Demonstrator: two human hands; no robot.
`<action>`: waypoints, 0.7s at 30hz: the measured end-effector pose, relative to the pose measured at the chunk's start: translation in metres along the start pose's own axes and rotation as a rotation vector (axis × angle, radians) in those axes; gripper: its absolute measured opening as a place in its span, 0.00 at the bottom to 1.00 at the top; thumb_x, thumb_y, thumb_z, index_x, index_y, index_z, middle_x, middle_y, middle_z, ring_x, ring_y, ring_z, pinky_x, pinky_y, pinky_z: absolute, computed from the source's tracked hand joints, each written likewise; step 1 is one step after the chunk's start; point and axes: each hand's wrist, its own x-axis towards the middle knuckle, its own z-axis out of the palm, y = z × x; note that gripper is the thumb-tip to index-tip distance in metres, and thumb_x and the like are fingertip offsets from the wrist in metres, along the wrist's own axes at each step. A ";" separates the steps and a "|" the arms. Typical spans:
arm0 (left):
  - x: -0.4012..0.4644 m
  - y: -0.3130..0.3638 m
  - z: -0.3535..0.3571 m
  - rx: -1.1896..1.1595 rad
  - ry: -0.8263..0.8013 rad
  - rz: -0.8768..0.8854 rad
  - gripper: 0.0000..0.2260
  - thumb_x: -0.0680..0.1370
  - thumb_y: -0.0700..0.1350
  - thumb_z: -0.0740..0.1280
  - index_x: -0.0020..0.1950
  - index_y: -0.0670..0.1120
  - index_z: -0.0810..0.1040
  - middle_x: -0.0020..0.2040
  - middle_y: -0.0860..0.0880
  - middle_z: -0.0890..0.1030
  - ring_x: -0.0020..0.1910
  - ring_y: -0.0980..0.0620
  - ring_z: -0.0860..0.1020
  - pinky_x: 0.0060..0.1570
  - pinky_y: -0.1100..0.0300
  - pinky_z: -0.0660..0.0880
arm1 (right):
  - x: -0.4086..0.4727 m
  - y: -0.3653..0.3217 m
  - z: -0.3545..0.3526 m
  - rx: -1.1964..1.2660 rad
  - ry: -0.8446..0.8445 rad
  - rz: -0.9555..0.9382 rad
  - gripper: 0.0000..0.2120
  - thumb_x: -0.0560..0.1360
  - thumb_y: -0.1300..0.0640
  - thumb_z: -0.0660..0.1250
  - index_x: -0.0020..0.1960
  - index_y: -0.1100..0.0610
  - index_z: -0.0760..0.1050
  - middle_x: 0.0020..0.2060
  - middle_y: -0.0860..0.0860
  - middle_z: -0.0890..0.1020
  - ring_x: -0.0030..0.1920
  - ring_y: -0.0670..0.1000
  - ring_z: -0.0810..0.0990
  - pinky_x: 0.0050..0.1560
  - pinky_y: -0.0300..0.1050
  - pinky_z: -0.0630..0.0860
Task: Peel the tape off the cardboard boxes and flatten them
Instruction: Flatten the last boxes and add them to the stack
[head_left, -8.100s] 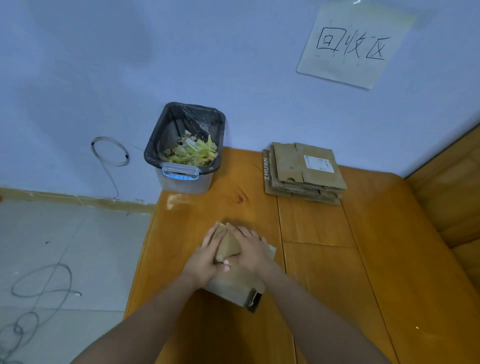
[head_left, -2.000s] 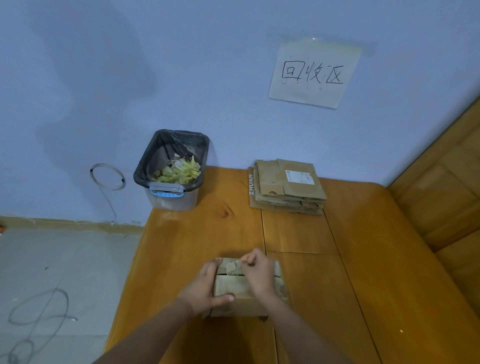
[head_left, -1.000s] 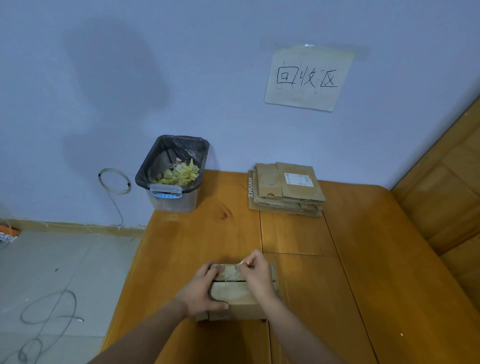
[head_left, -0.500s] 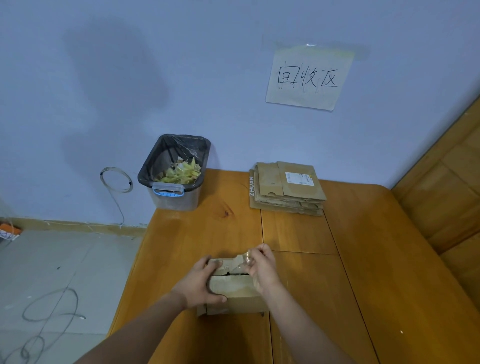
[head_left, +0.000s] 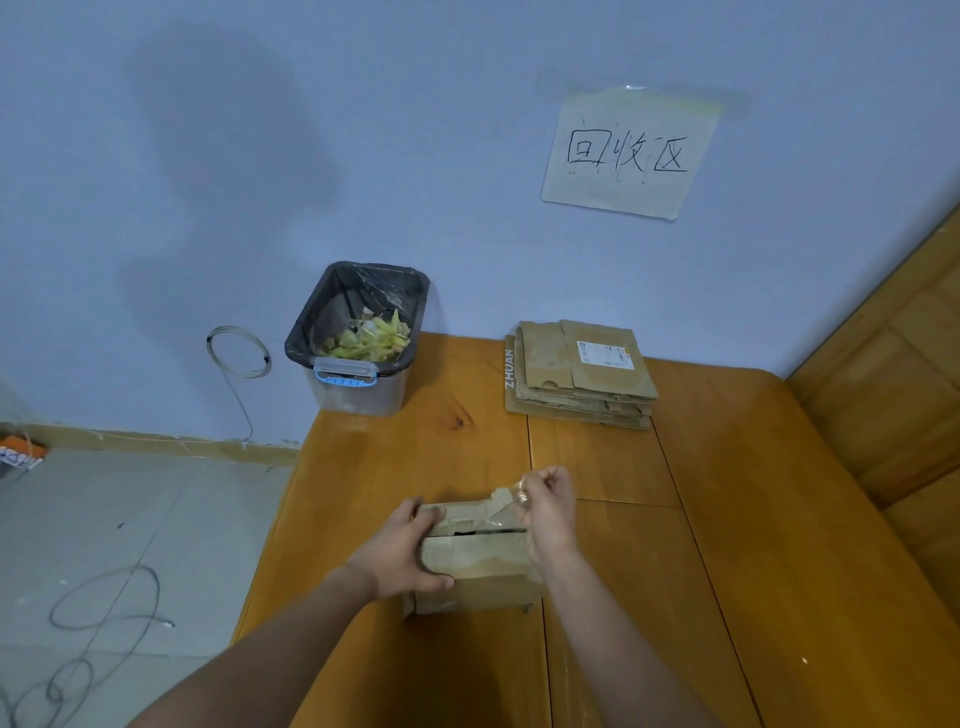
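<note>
A small brown cardboard box (head_left: 480, 566) stands on the wooden table near its front. My left hand (head_left: 402, 551) grips the box's left side, thumb on the front face and fingers over the top. My right hand (head_left: 548, 512) pinches a strip of clear tape (head_left: 511, 501) and holds it lifted off the box's top right edge. A dark gap shows between the box's top flaps. A stack of flattened cardboard boxes (head_left: 579, 374) lies at the table's back, against the wall.
A bin with a black liner (head_left: 358, 338), holding yellowish tape scraps, stands at the table's back left corner. The wooden table (head_left: 727, 519) runs to the right up to a wooden panel (head_left: 893, 374). A paper sign (head_left: 628, 150) hangs on the wall. Cables lie on the grey floor (head_left: 130, 519).
My right hand has pulled the tape up and to the right off the box's top. The top flaps have parted a little. My left hand keeps its hold.
</note>
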 end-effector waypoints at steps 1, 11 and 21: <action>0.001 -0.001 -0.002 0.011 -0.001 -0.001 0.44 0.68 0.62 0.74 0.77 0.48 0.58 0.73 0.49 0.55 0.71 0.49 0.62 0.71 0.58 0.62 | 0.002 -0.002 -0.002 0.011 -0.001 -0.001 0.12 0.76 0.69 0.61 0.39 0.56 0.64 0.35 0.52 0.71 0.35 0.47 0.71 0.35 0.40 0.77; 0.006 0.000 -0.012 0.129 -0.063 0.017 0.45 0.66 0.64 0.72 0.76 0.49 0.57 0.74 0.49 0.55 0.71 0.47 0.61 0.69 0.53 0.66 | -0.001 -0.002 0.004 -0.277 -0.080 -0.187 0.12 0.76 0.70 0.60 0.41 0.54 0.65 0.36 0.50 0.71 0.35 0.46 0.71 0.39 0.38 0.71; 0.006 0.004 -0.011 0.118 -0.047 0.035 0.43 0.67 0.60 0.74 0.74 0.48 0.58 0.71 0.49 0.59 0.69 0.49 0.63 0.68 0.54 0.66 | -0.014 0.040 0.004 -1.083 -0.292 -0.714 0.10 0.79 0.64 0.59 0.57 0.59 0.77 0.53 0.50 0.77 0.55 0.48 0.69 0.52 0.36 0.63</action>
